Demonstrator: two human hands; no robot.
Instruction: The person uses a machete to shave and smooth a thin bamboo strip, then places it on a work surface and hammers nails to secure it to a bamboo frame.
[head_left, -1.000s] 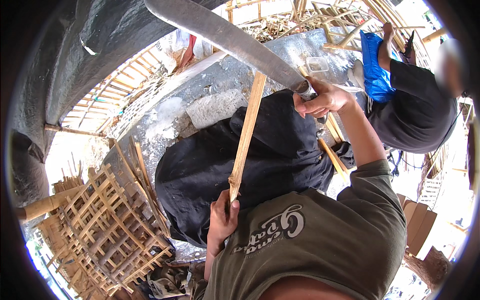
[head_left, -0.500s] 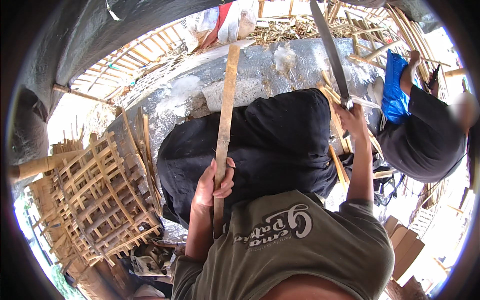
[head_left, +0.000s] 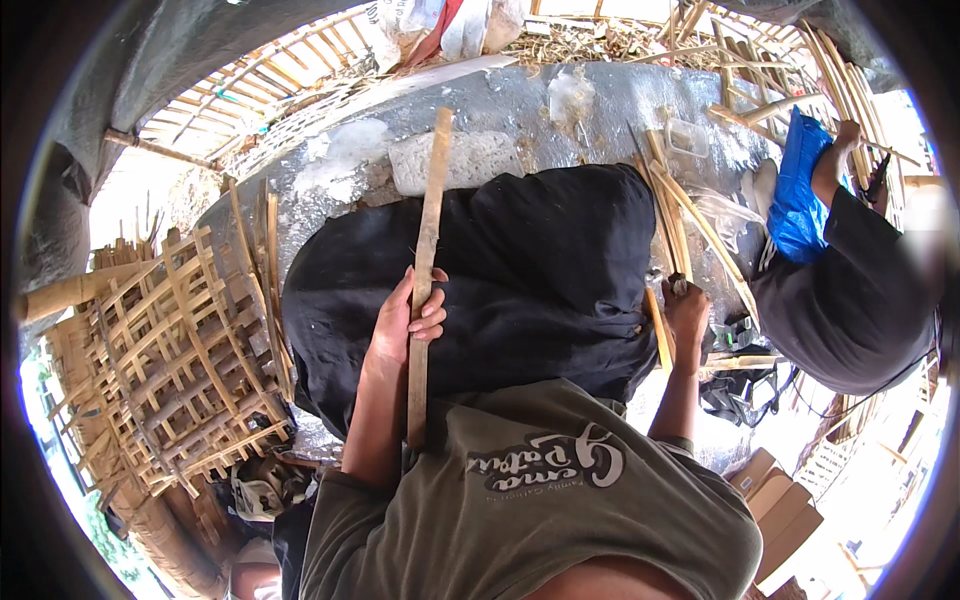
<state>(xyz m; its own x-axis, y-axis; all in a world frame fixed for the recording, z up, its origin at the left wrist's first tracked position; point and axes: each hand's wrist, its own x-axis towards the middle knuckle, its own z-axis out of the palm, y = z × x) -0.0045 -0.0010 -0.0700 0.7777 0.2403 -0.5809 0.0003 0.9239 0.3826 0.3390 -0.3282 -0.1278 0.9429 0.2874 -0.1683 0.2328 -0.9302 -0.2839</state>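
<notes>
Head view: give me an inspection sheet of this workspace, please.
Surface: grey ground, worn, with pale patches.
Job's things: bamboo strip, long and flat; knife, blade hard to make out.
Clutter: loose bamboo pieces, clear container, blue bag; woven bamboo panel at the left.
Hands: left hand grips the strip; right hand closed at the knife's handle.
Cables: thin dark cord by the co-worker, type unclear.
Surroundings: co-worker in black at the right.

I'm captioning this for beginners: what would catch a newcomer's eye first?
Probably the long bamboo strip, gripped in the left hand over the black cloth at centre. Next come the bright blue plastic at upper right, beside another person in black, and the woven bamboo lattice at left.
</notes>
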